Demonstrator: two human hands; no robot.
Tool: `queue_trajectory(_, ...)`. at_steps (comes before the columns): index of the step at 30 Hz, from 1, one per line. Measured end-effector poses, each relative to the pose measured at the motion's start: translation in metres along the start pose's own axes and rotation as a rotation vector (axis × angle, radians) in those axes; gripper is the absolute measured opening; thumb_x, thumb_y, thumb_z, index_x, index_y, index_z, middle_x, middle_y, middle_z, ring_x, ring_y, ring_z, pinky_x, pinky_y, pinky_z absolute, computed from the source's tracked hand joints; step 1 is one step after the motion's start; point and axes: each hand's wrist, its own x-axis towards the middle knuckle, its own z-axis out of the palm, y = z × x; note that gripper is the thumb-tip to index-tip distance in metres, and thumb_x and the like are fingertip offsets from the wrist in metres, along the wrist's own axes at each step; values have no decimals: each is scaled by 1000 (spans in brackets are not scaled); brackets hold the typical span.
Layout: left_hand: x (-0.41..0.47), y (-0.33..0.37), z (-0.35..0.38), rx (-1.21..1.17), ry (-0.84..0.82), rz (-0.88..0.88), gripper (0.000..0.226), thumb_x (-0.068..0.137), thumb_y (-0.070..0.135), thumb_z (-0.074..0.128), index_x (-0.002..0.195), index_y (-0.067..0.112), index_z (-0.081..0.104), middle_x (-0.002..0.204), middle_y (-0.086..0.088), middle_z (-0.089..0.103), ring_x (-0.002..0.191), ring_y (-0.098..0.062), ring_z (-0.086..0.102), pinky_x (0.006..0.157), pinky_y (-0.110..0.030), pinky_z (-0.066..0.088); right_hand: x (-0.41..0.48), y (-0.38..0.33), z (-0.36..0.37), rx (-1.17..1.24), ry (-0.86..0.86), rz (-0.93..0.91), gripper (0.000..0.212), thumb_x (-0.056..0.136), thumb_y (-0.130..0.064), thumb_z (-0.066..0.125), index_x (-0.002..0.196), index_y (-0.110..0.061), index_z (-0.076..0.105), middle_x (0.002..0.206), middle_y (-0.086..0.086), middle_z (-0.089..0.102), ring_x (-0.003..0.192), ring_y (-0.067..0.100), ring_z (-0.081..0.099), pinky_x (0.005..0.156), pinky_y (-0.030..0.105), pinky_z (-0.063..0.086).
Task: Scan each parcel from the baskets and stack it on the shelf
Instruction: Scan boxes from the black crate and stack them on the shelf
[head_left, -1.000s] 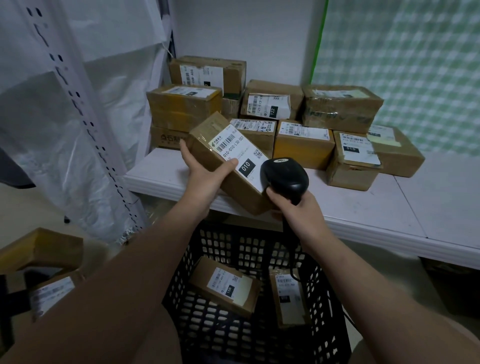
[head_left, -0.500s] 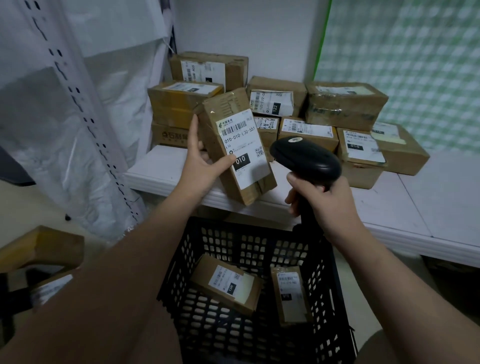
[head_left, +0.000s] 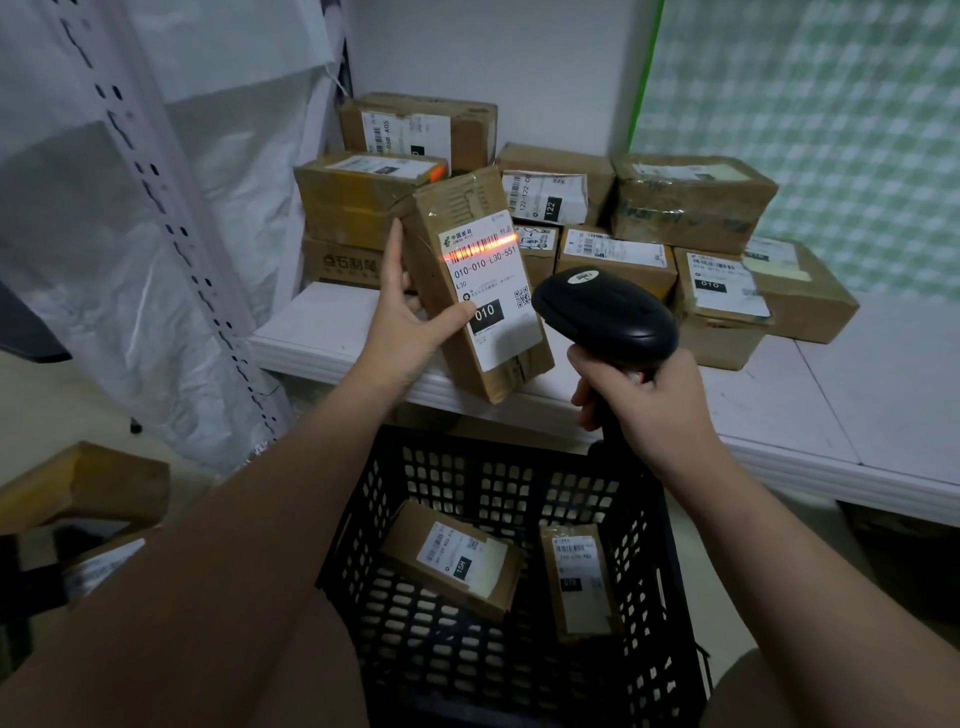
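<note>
A person's left hand (head_left: 410, 325) grips a taped cardboard parcel (head_left: 470, 291) above the front edge of the white shelf (head_left: 841, 410). The thumb presses on the label beside a black "010" tag, and the fingers reach up the box's far side. The China Post label reads "010-010 L30-551" and "L30", and a red scan line (head_left: 480, 248) crosses its barcode. The right hand (head_left: 647, 402) is closed round the handle of a black barcode scanner (head_left: 605, 312), whose nose is just beside the parcel. Behind them, stacked parcels (head_left: 691, 202) crowd the shelf's back corner, among them a parcel tagged 122 (head_left: 550, 195), a parcel tagged 010 (head_left: 722, 288) and a top box (head_left: 415, 130) whose code ends "068-A05". Below, a black plastic basket (head_left: 467, 478) holds a parcel tagged 15H (head_left: 452, 558) and a dimly labelled parcel (head_left: 576, 582).
</note>
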Motion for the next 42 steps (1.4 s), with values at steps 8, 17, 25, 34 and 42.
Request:
queue_trajectory(8,-1,0,0,-6,2,-3,104,82,4,72,151,38,2,133,-7,54,118,-13,57,103,-37,46,1,2,2,1,-18,-24,13,87,-12,69,75,-7,65,66,25,63,48,19,61,49,26,51)
queue_trajectory(17,-1,-1,0,-11,9,-7,103,84,5,70,152,34,-1,133,-6,54,118,-11,57,100,-31,48,0,5,3,21,-33,-68,11,85,-9,71,78,-4,65,67,31,60,49,24,59,50,32,52)
queue_trajectory(25,-1,1,-1,-22,20,-32,102,84,5,70,151,35,0,127,-2,56,114,-8,59,91,-22,51,-1,6,3,-1,-44,-101,13,85,-12,72,77,-4,65,65,30,60,48,23,60,49,29,51)
queue_trajectory(34,-10,4,12,-201,130,-374,90,86,24,70,148,42,7,132,0,55,106,-25,64,76,-38,60,12,16,11,0,-34,-86,12,81,-19,78,82,-22,66,64,9,66,56,12,63,54,30,51)
queue_trajectory(42,14,9,52,-276,139,-464,100,81,37,73,147,46,-1,132,-8,56,94,-24,69,78,-40,59,68,6,-8,15,198,21,25,71,-39,77,63,-21,62,55,2,57,61,26,59,61,47,52)
